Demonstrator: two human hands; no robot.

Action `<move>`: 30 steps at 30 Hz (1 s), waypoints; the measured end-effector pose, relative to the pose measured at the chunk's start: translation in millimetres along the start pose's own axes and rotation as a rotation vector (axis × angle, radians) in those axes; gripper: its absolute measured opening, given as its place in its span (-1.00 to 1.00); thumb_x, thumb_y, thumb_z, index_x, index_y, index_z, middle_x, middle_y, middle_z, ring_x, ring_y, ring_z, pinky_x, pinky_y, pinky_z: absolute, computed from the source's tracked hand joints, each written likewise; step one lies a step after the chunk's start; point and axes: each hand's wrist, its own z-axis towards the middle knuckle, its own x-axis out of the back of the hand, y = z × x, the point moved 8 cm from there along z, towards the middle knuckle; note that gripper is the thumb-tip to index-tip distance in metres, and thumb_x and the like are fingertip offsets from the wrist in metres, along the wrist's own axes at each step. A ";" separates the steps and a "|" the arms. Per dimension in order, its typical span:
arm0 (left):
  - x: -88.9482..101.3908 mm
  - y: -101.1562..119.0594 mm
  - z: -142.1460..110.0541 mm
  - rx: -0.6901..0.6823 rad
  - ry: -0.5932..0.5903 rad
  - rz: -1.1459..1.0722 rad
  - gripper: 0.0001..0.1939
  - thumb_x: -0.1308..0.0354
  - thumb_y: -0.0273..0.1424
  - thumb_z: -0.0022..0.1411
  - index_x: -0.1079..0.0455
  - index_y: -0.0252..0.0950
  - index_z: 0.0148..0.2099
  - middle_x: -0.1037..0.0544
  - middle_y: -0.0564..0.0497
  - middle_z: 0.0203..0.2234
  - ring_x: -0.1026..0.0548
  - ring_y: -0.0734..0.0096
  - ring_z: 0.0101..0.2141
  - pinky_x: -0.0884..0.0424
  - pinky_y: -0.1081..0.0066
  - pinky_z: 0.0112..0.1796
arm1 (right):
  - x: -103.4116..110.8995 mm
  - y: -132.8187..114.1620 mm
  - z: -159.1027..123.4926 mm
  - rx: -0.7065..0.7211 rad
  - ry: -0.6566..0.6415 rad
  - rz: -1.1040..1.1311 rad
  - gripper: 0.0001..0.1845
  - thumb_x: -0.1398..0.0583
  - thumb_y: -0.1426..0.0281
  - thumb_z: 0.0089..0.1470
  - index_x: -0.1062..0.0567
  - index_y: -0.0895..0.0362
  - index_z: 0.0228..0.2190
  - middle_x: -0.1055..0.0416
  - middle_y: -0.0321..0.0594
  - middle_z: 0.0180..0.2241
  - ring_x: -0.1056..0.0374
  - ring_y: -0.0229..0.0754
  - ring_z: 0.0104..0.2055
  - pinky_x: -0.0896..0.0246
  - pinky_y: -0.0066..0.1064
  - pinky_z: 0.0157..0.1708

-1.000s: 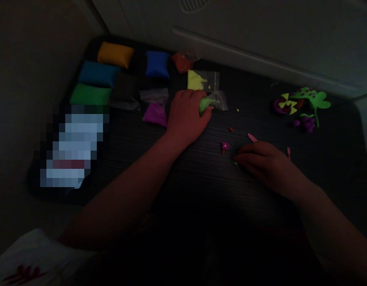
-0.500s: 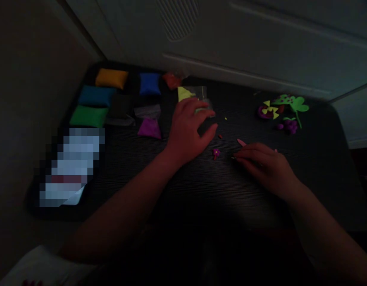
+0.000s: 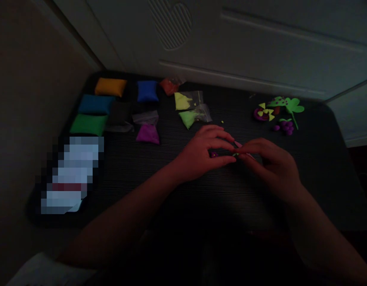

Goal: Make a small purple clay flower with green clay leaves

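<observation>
My left hand [image 3: 205,149] and my right hand [image 3: 271,169] meet fingertip to fingertip over the dark table. Between them is a tiny piece of light green clay [image 3: 236,154]. My right thumb and forefinger pinch it, and my left thumb and fingertips close in on its other side. A small purple clay flower [image 3: 213,154] with a yellow centre lies on the tabletop, partly covered by my left hand. Behind the fingertips a slim pink modelling tool [image 3: 238,144] lies partly hidden by my right hand.
Clay packets, including an orange one [image 3: 111,87], a blue one [image 3: 147,91], a magenta one [image 3: 148,134] and an opened light green one [image 3: 187,118], line the left and back. A blurred-out phone [image 3: 76,174] lies left. Finished clay pieces, with purple grapes [image 3: 286,127], sit right.
My left hand has come away from the yellow and light green packets, moving right and nearer to me, to meet my right hand. Light green clay now shows between the fingertips.
</observation>
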 end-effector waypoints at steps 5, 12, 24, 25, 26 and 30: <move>-3.8 -2.6 0.4 0.009 -0.001 0.003 -0.87 -0.15 -0.38 0.06 -0.44 -0.26 -0.29 -0.48 0.03 -0.23 -0.30 0.40 -0.05 -0.22 0.26 0.01 | -0.5 0.9 0.0 -0.007 0.011 0.000 -0.79 -0.15 0.44 -0.01 -0.44 0.02 -0.26 -0.41 -0.27 -0.30 -0.33 -0.25 -0.26 -0.24 -0.37 -0.31; -3.1 -4.9 0.1 0.004 0.020 0.109 -0.87 -0.11 -0.38 0.09 -0.43 -0.26 -0.29 -0.49 0.04 -0.25 -0.31 0.40 -0.08 -0.22 0.29 -0.01 | 0.4 15.8 -0.2 -0.059 0.033 -0.074 -0.82 -0.16 0.40 -0.01 -0.45 0.05 -0.28 -0.42 -0.26 -0.31 -0.33 -0.23 -0.28 -0.23 -0.36 -0.30; -38.8 9.0 -12.3 -0.158 -0.236 0.548 -0.85 0.00 -0.44 0.16 -0.40 -0.28 -0.28 -0.45 0.03 -0.21 -0.23 0.25 -0.02 -0.12 0.16 0.02 | -29.0 34.1 -17.1 0.110 -0.148 -0.384 -0.82 -0.11 0.35 0.04 -0.45 0.09 -0.28 -0.41 -0.20 -0.26 -0.26 -0.15 -0.15 -0.05 -0.22 -0.16; -40.5 8.5 -12.6 -0.156 -0.253 0.556 -0.84 0.00 -0.44 0.16 -0.40 -0.27 -0.27 -0.45 0.03 -0.20 -0.23 0.24 -0.01 -0.11 0.15 0.03 | -28.5 34.8 -18.3 0.120 -0.144 -0.391 -0.81 -0.12 0.35 0.03 -0.45 0.08 -0.27 -0.41 -0.20 -0.26 -0.26 -0.15 -0.15 -0.04 -0.21 -0.16; -41.4 7.8 -12.7 -0.150 -0.267 0.559 -0.84 -0.01 -0.44 0.16 -0.40 -0.27 -0.25 -0.45 0.03 -0.20 -0.22 0.23 -0.01 -0.11 0.14 0.03 | -27.6 35.2 -19.3 0.131 -0.141 -0.393 -0.79 -0.13 0.35 0.02 -0.44 0.08 -0.25 -0.41 -0.20 -0.25 -0.26 -0.14 -0.16 -0.04 -0.20 -0.16; -40.4 4.0 -12.5 -0.100 -0.302 0.516 -0.82 -0.01 -0.41 0.15 -0.40 -0.25 -0.21 -0.45 0.02 -0.18 -0.23 0.22 0.00 -0.11 0.12 0.04 | -21.2 36.1 -22.0 0.152 -0.131 -0.367 -0.70 -0.17 0.39 -0.02 -0.41 0.10 -0.18 -0.41 -0.18 -0.23 -0.26 -0.14 -0.15 -0.06 -0.18 -0.13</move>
